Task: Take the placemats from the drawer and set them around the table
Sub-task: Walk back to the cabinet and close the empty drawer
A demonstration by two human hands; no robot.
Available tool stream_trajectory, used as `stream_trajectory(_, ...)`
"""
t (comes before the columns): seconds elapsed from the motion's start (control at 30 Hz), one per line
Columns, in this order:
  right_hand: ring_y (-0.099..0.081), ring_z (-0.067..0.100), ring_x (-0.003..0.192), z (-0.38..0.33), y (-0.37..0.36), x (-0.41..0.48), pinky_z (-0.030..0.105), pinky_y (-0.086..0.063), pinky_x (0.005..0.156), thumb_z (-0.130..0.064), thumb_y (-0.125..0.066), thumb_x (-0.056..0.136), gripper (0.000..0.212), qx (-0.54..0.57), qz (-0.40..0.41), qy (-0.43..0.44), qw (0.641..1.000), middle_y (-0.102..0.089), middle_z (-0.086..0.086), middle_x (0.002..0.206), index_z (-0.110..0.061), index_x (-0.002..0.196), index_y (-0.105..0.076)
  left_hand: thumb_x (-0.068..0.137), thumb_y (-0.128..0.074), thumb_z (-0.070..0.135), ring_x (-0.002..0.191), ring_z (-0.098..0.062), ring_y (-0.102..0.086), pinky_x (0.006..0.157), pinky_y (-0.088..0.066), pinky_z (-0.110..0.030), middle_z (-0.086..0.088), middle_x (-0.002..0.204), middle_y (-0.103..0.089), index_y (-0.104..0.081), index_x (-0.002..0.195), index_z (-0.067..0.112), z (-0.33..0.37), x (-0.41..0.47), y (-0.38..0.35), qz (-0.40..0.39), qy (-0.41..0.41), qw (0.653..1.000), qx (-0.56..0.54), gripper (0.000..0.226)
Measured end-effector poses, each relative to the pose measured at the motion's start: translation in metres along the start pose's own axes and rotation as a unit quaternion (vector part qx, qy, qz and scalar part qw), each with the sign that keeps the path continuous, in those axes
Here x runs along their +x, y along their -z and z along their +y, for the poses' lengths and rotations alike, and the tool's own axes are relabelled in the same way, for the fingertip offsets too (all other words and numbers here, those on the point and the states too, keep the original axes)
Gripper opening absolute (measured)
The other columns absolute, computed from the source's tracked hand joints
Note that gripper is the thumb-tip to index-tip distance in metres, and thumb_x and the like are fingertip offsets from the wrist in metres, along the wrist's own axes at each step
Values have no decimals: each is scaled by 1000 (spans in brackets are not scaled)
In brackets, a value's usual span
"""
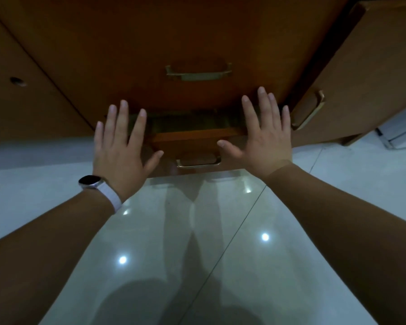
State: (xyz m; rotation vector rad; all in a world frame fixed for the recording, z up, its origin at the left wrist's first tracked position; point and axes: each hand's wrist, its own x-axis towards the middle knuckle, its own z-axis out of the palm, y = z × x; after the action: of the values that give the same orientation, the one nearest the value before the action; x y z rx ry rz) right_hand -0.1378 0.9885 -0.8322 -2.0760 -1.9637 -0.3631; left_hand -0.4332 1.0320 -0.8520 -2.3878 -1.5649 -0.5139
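Observation:
The lowest drawer (pixel 197 140) of a brown wooden cabinet stands pulled out a little, its brass handle (pixel 198 163) facing me. Inside the gap lies something dark and greenish, probably placemats (pixel 185 121), mostly hidden in shadow. My left hand (pixel 120 151), with a watch on its wrist, is spread flat with straight fingers over the drawer's left end. My right hand (pixel 265 139) is spread the same way over the right end. Neither hand holds anything. Whether they touch the drawer I cannot tell.
A shut drawer with a brass handle (pixel 198 72) sits above the open one. A cabinet door (pixel 361 73) with its own handle (pixel 308 111) stands ajar at the right. Glossy white floor tiles (pixel 197 242) lie below, reflecting ceiling lights.

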Motion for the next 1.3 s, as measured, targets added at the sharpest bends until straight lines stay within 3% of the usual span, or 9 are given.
stream_trajectory(0.63, -15, 41, 146, 0, -49, 24, 54, -9, 116, -58, -56, 91, 83, 17, 101, -48, 994, -17, 26, 158, -16, 153, -21, 94, -56, 50, 148, -36, -8, 112, -10, -63, -24, 158, -18, -24, 154, 22, -17, 36, -49, 99, -21, 994, 28, 74)
stream_trajectory(0.83, -17, 42, 146, 2, -57, 27, 57, -10, 116, -60, -55, 91, 84, 14, 121, -44, 992, -18, 27, 157, -17, 152, -17, 93, -57, 49, 148, -36, -5, 114, -5, -60, -18, 159, -7, -22, 155, 29, -19, 37, -61, 118, -28, 992, 39, 73)
stream_trajectory(1.13, -18, 42, 146, -7, -47, 26, 56, -11, 116, -54, -59, 90, 85, 18, 90, -63, 994, -16, 27, 158, -14, 153, -20, 87, -68, 38, 148, -37, -5, 114, -5, -60, -18, 159, -6, -28, 152, 27, -5, 37, -54, 109, 9, 994, 26, 76)
stream_trajectory(1.3, -18, 41, 146, -8, -33, 23, 56, -14, 117, -40, -64, 89, 80, 24, 57, -66, 996, -14, 25, 159, -16, 154, -23, 85, -69, 39, 147, -37, -10, 113, -10, -63, -18, 159, -13, -32, 150, 25, -3, 36, -41, 95, 19, 995, 23, 76)
